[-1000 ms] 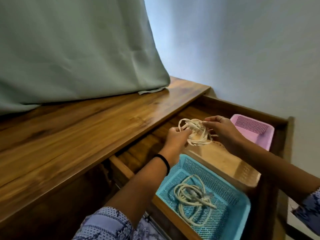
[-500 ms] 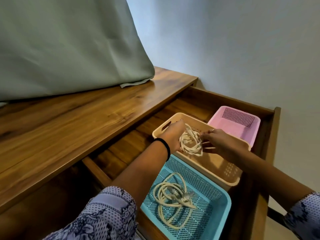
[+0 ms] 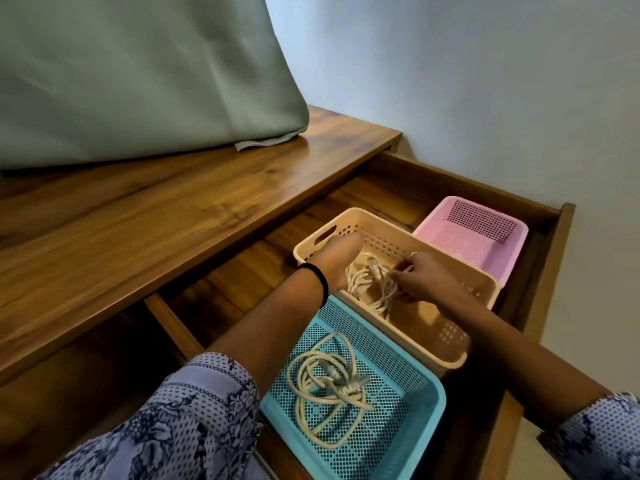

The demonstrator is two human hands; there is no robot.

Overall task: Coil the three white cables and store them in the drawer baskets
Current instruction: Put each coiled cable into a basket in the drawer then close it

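Coiled cable [image 3: 372,285] lies lengthwise along beige basket [image 3: 446,355].

A home room: a wooden sideboard [image 3: 166,216] with an open drawer [image 3: 540,244], a hanging curtain [image 3: 138,74], a painted wall [image 3: 485,81].

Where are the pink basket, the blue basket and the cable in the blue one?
pink basket [image 3: 460,242]: head view, bare floor.
blue basket [image 3: 405,407]: head view, mesh floor.
cable [image 3: 301,370]: head view, left side of coil.
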